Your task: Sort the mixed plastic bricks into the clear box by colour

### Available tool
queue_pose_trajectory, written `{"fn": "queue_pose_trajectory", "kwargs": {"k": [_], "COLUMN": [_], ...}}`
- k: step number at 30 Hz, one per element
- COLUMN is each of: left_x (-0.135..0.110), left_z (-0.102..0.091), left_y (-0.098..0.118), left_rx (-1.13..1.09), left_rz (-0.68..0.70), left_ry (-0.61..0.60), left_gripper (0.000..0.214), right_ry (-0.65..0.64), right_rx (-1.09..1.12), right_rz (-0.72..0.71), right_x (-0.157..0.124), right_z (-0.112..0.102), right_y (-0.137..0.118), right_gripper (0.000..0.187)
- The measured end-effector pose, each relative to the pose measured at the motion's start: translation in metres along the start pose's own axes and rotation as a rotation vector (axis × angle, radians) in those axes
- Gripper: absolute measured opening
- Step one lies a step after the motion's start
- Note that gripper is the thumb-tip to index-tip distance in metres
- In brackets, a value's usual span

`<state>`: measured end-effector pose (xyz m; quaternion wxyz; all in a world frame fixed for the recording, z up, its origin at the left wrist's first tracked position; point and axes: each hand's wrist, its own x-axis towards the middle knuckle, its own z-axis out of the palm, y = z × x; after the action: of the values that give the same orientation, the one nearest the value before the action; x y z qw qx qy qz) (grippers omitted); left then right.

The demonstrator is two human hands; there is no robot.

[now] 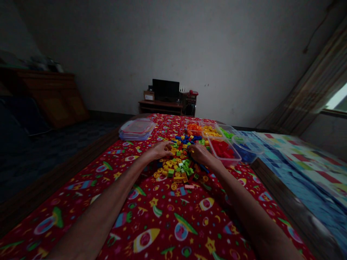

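Observation:
A loose heap of toy building bricks [177, 163], mostly yellow and green with some blue, lies on a red patterned cloth [168, 220]. My left hand [162, 149] reaches into the heap's left side, its thumb and fingers curved and apart beside yellow bricks. On the opposite side, my right hand [200, 153] has its fingers curled in at the edge of the heap. What those fingers hold, if anything, is hidden by the hand. Close to the right hand stands a clear box of red bricks [222, 148].
Behind the red box are a box of orange pieces [194, 128], yellow pieces [211, 130] and green pieces [227, 133]. A round tub [248, 153] holds blue pieces at the right. Clear lids [137, 129] are stacked at left. A bed [303, 162] adjoins the table's right side.

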<state>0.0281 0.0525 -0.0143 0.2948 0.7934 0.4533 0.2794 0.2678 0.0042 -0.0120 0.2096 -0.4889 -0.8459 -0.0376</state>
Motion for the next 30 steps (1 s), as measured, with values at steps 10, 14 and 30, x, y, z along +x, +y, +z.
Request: {"fn": "queue_pose_trajectory", "kwargs": {"k": [10,14,30], "left_x": [-0.001,-0.001,-0.013], "left_z": [-0.002,-0.004,0.011], "left_y": [0.007,0.013,0.041], "left_rx": [0.056,-0.176,-0.427], "left_rz": [0.038,-0.001,-0.083], "left_ry": [-0.008,0.004,-0.059], "left_gripper": [0.040,0.052,0.064], "right_ry": [0.090,0.134,-0.021], "right_rx": [0.248,0.310,0.334], "right_rz": [0.142,0.128,0.027], "right_x": [0.010,0.012,0.005], "right_z": [-0.012,-0.017,-0.028], "right_y": [0.008,-0.003,-0.041], "right_gripper": [0.016,0.025,0.024]}}
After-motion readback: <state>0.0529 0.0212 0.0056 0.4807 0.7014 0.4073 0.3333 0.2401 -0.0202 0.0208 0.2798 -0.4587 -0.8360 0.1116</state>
